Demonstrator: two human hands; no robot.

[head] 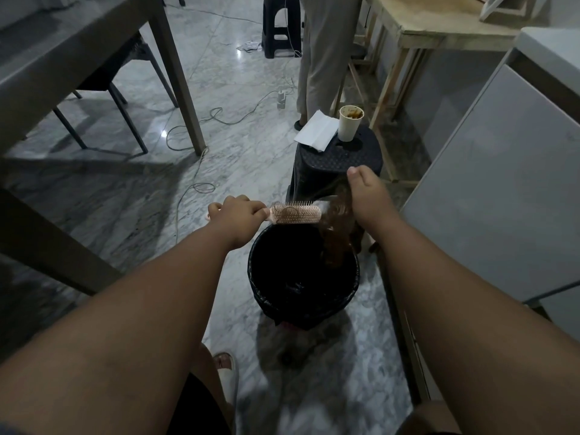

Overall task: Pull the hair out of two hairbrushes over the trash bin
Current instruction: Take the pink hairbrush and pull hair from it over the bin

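My left hand grips the handle of a pink hairbrush, held level with its bristles up over the far rim of the trash bin. A few strands still lie among the bristles. My right hand is closed on a thick brown clump of hair that hangs from the brush's tip down into the bin. The bin is lined with a black bag. Only one hairbrush is in view.
A black stool stands just behind the bin, carrying a paper cup and white paper. A person stands beyond it. A white cabinet is close on the right, a table on the left, and cables lie on the floor.
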